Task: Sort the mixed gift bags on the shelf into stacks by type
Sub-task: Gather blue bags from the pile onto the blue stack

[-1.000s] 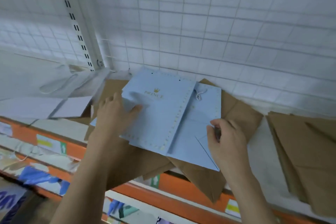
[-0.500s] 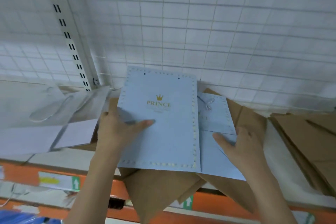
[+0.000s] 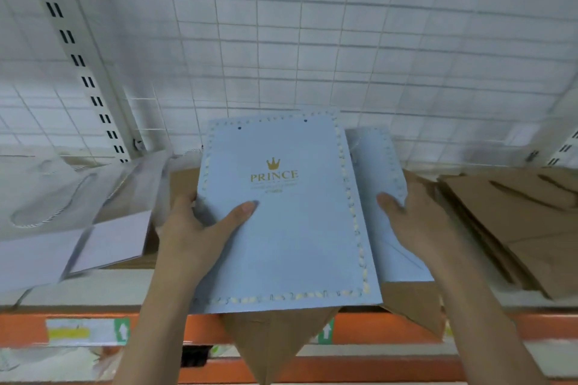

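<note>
Currently both hands are on the light-blue gift bags at the middle of the shelf point(image 3: 93, 291). Left hand point(image 3: 200, 228) grips the left edge of the top blue bag point(image 3: 281, 228), thumb on its printed face, other fingers hidden behind it. That bag lies flat, face up: gold crown and "PRINCE" lettering, pale dotted border, two small holes near the top edge. Its bottom edge overhangs the shelf front. Right hand point(image 3: 416, 222) rests on a second blue bag point(image 3: 391, 184), which sits partly under the first and pokes out along its right side; thumb is on the bag's face, fingers go round its right edge, so it looks like a loose grasp, though I can't tell how firm. Under both blue bags are brown kraft bags point(image 3: 275, 344), one corner hanging down past the orange shelf beam point(image 3: 25, 328). A separate stack of brown bags point(image 3: 516, 228) lies on the shelf to the right, apart from the blue ones. White bags point(image 3: 62, 212) with rope handles lie flat on the left, just beside the left hand. White wire grid point(image 3: 344, 40) backs the shelf.
</note>
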A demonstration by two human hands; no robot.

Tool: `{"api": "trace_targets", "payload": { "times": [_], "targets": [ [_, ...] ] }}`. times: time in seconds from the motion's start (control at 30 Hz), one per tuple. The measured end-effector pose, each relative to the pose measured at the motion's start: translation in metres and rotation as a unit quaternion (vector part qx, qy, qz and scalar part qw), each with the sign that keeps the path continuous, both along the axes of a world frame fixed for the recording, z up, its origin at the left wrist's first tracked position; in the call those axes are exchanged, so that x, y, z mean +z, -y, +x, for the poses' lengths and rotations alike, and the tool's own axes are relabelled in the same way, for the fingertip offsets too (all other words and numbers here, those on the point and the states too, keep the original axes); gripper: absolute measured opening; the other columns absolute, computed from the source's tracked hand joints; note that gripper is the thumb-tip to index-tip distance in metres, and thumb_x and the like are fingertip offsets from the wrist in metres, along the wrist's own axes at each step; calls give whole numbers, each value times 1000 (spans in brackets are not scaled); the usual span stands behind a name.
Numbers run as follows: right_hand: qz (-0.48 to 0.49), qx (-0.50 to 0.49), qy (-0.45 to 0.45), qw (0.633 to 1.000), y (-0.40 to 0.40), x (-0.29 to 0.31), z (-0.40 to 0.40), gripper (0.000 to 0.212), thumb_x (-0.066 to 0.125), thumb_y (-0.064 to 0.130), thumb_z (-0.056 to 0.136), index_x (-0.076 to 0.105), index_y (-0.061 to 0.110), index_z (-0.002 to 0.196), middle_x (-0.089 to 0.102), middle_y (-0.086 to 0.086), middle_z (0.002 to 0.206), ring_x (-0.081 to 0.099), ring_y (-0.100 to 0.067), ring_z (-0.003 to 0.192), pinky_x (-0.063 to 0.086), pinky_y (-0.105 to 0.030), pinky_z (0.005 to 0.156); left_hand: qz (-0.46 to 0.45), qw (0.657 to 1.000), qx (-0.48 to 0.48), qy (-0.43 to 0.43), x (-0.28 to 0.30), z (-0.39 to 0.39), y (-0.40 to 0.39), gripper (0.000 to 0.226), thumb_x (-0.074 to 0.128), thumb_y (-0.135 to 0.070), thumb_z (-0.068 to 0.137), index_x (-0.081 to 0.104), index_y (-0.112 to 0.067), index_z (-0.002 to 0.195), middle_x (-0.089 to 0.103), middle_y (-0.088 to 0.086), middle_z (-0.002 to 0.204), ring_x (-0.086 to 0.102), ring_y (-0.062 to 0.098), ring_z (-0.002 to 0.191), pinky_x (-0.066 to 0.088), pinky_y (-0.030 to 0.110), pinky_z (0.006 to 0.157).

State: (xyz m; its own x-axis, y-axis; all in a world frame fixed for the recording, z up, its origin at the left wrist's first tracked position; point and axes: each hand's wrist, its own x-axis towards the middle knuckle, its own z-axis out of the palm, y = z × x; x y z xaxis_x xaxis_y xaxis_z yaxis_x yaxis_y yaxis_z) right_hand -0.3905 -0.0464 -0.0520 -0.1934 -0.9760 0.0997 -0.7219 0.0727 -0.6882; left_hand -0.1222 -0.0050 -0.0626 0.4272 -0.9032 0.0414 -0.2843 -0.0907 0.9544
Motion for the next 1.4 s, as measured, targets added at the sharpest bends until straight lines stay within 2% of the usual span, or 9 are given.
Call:
{"api": "trace_targets", "payload": {
  "times": [0.1,0.3,0.47,0.63,0.73,0.9,1.07,1.3,1.4],
  "targets": [
    [-42,-47,9,998,-13,4,-14,24,34,32,100,45,10,105,44,2,70,47,-16,62,32,-26,51,-7,1000,-20,-1,2,-18,2,81,77,-57,55,49,-23,123,59,-10,115,58,14,103,51,34,83],
    [-136,-102,108,980,-35,7,-51,33,31,30,100,38,20,69,43,1,66,42,-11,58,31,-27,52,-25,1000,-5,-6,13,-51,1,78,75,-56,61,49,-21,125,58,-9,119,56,16,105,47,34,81],
    [-151,-128,114,974,-38,-1,-122,28,33,31,99,52,11,94,54,1,76,50,-22,79,31,-28,69,-47,999,13,-3,21,-102,-2,78,75,-52,63,46,-19,128,55,-7,115,55,18,106,45,34,80],
    [-133,-117,135,975,-47,-9,-207,22,38,29,98,49,15,86,49,7,68,46,-14,65,25,-36,57,-51,999,13,-9,14,-192,-9,62,73,-46,70,52,-19,121,60,-7,111,59,16,95,47,28,68],
    [-117,-118,174,971,-55,-11,-262,23,40,31,97,53,15,86,52,4,69,48,-7,66,35,-20,59,-40,999,9,-21,5,-252,-14,54,72,-44,73,54,-20,118,62,-7,106,60,13,90,44,23,61],
    [-100,-74,197,972,-62,-8,-336,24,48,41,91,58,19,94,55,7,64,53,-8,64,39,-25,59,-51,998,32,-36,-3,-336,-20,34,66,-33,83,57,-20,113,63,-9,97,60,20,94,44,31,70],
    [-107,-44,223,968,-57,-13,-373,21,56,35,87,59,28,107,67,10,84,62,-8,76,46,-28,72,-62,995,62,-50,0,-376,-22,40,66,-24,84,51,-21,121,59,-7,103,57,14,97,41,26,71],
    [-124,-40,213,968,-52,-11,-406,22,56,34,88,57,33,110,65,11,73,58,-4,66,47,-30,74,-85,993,60,-56,8,-407,-9,29,66,-27,84,52,-25,110,60,-13,95,59,11,88,42,23,62],
    [-140,-40,224,964,-55,-7,-429,23,56,30,89,57,29,113,63,8,70,53,0,53,43,-12,56,-93,993,43,-65,12,-431,-2,32,64,-29,85,52,-22,115,62,-11,96,60,8,85,42,22,61]
  ]
}}
